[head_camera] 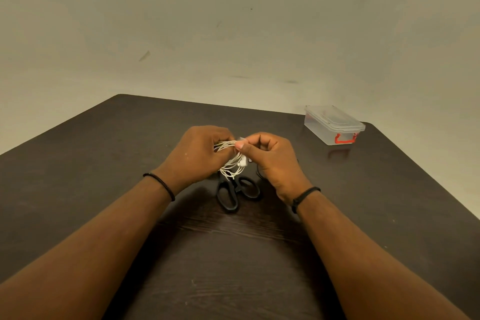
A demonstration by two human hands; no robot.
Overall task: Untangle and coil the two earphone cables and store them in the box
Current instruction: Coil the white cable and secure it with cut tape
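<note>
A bundle of white earphone cable [232, 161] hangs in loops between my two hands, above the middle of the dark table [104, 153]. My left hand [197, 154] is closed around the looped bundle. My right hand [272, 158] pinches the top of the same bundle between thumb and fingers. A white earbud shows in the loops just below my right thumb. A thin black cable [259, 174] peeks out under my right hand; most of it is hidden. The clear plastic box [333, 123], lid on, with a red clasp, stands at the far right of the table.
Black-handled scissors [237, 192] lie on the table directly below my hands, handles toward me. A plain pale wall rises behind the table's far edge.
</note>
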